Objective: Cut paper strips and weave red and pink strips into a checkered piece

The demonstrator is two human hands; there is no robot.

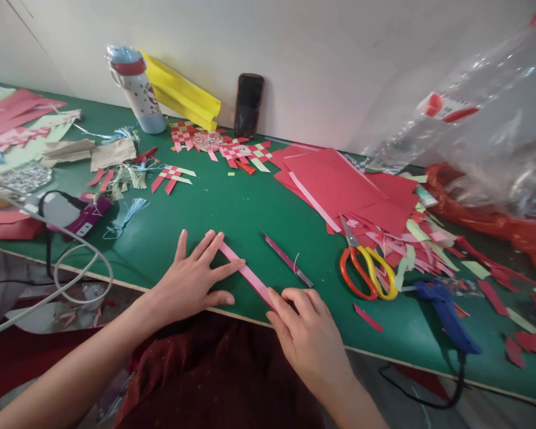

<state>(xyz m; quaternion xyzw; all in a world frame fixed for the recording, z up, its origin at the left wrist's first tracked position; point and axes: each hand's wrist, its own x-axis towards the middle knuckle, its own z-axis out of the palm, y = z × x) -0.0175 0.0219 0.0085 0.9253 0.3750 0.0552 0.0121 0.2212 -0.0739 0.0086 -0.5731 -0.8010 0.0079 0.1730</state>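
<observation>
A pink paper strip (254, 281) lies slantwise near the front edge of the green table. My left hand (194, 268) rests flat with its fingers spread, the fingertips at the strip's far end and one finger lying across it. The near end of the strip is pinched between the thumb and fingers of my right hand (306, 328). Just beyond the strip lies a slim craft knife (288, 259). Scissors (361, 268) with one orange and one yellow handle lie to the right of it.
Red paper sheets (335, 179) are stacked at the back right among cut scraps. A blue glue gun (446, 316) lies at the right edge. A bottle (138, 95), a leaning phone (249, 106) and woven paper pieces (232, 149) stand or lie along the wall. Cables (102, 262) loop at left.
</observation>
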